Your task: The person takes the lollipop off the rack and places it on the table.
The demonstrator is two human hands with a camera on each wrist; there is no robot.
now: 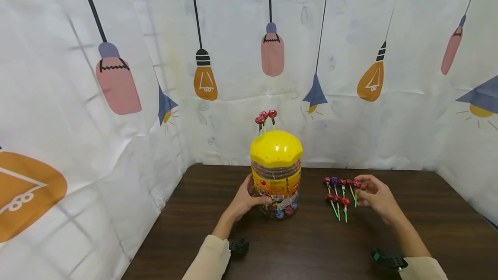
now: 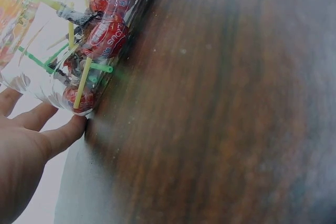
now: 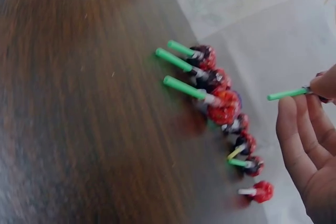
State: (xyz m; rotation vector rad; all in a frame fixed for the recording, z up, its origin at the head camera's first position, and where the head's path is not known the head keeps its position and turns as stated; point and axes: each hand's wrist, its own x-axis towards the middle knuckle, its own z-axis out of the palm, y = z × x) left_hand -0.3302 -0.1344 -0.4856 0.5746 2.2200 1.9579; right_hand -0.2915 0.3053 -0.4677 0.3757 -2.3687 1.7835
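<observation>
A clear plastic jar (image 1: pixel 274 185) with a yellow domed lid (image 1: pixel 277 148) stands upright on the table, wrapped lollipops inside it. Three red-wrapped lollipops (image 1: pixel 264 116) stick up from the left part of the lid. My left hand (image 1: pixel 244 202) holds the jar's lower left side, thumb in front; the left wrist view shows its fingers (image 2: pixel 65 136) against the jar's base. My right hand (image 1: pixel 379 200) pinches a lollipop (image 3: pixel 287 94) with a green stick between thumb and fingers. Beside that hand, several lollipops (image 3: pixel 223 106) lie in two rows on the table.
The dark wood table (image 1: pixel 311 249) ends at a white curtain (image 1: pixel 241 133) printed with hanging lamps, behind and on the left. A black band (image 1: pixel 239 247) is on the left wrist and another band (image 1: pixel 389 260) on the right.
</observation>
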